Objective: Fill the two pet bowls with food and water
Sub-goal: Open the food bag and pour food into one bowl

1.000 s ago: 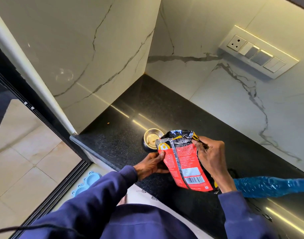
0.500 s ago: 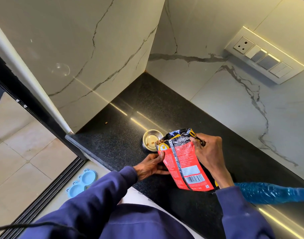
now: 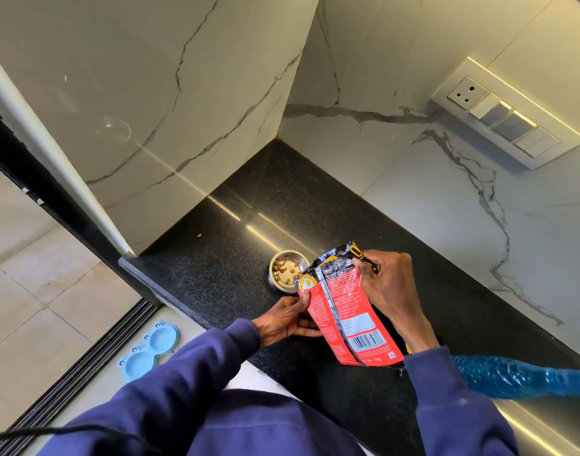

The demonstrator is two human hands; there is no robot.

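Note:
A small steel pet bowl [image 3: 283,258] stands on the black granite counter [image 3: 216,268] and holds several brown kibble pieces [image 3: 283,270]. A red and black pet food bag [image 3: 342,304] is tilted with its open top corner over the bowl's right rim. My left hand [image 3: 283,320] grips the bag's lower left edge. My right hand [image 3: 389,287] holds the bag's top right corner. A blue plastic water bottle [image 3: 519,378] lies on the counter at the right, partly behind my right sleeve. Only one steel bowl is visible.
A light blue double-bowl stand [image 3: 150,348] lies on the tiled floor below the counter's left edge. One stray kibble [image 3: 199,236] sits on the counter near the marble side wall. A switch panel [image 3: 509,115] is on the back wall. A black cable [image 3: 68,432] crosses my left sleeve.
The bag has tipped further toward the bowl, and kibble now lies in the bowl, which looked empty before. Both hands keep their grip on the bag.

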